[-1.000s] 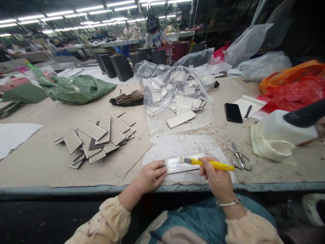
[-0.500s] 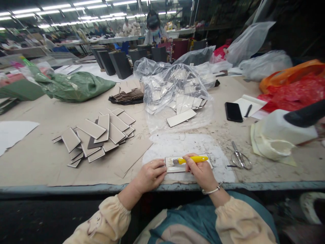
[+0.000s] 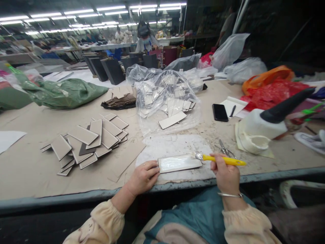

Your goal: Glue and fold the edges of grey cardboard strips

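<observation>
A thin rectangular panel (image 3: 179,163) with a dark edge lies flat on white paper (image 3: 162,144); its top face is wet and glossy white. At its left end, the fingers of my left hand (image 3: 145,175) are closed against the edge. My right hand (image 3: 225,173) grips a paintbrush (image 3: 220,159) by its yellow handle. Whitish bristles meet the panel near its upper right corner; I cannot tell whether they touch it. Metal scissors (image 3: 224,149) lie just beyond the right hand, partly hidden by it.
Loose panels (image 3: 83,139) lie piled on the left. Clear plastic bags (image 3: 167,91) with more panels stand ahead, beside a stack of strips (image 3: 120,96). On the right are a phone (image 3: 220,112), a pen (image 3: 232,111) and a white jug (image 3: 261,125). Another person (image 3: 144,39) is at the back.
My right hand has drawn the brush rightward from the panel's left part to its right end. The panel's face now looks evenly wet. The camera view has turned slightly right.
</observation>
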The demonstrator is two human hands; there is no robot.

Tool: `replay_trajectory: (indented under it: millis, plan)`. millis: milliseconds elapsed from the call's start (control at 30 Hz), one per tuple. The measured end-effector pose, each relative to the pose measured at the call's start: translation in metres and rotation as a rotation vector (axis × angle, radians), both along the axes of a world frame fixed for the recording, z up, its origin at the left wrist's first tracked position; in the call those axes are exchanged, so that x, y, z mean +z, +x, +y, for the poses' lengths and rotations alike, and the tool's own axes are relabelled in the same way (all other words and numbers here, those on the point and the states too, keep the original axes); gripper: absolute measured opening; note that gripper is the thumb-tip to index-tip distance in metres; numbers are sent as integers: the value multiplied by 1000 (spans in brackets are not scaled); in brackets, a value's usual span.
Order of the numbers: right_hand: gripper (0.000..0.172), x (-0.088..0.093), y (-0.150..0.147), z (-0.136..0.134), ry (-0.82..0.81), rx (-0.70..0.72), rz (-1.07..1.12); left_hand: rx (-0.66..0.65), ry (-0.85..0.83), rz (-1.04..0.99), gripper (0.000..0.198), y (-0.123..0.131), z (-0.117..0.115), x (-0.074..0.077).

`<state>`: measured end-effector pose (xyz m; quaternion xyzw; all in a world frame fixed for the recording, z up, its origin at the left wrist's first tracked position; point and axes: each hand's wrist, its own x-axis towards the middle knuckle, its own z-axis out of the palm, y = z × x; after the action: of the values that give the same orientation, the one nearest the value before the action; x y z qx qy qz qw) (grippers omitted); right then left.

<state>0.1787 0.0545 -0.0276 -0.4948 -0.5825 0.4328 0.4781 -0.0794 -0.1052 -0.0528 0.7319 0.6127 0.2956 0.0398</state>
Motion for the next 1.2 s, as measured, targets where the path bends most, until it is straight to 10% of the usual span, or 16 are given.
replay_trajectory:
  millis: [233,633,800,1000,1200]
  plan:
    - [38,-3,8,5,-84,-121,172,-9,-2,18,21,-1,0,-4]
    - [43,-4,-26,-10,-23,329,-172,-2,0,38,20,-1,0,-3]
    - [43,-6,-10,-2,116,83,-372,-4,-15,16,19,-1,0,-4]
    - [38,1,4,-4,-36,-70,-100,36,-45,12,19,6,-4,4]
    - [36,-3,-3,-7,-96,-43,202,514,-78,220,37,-21,-19,13]
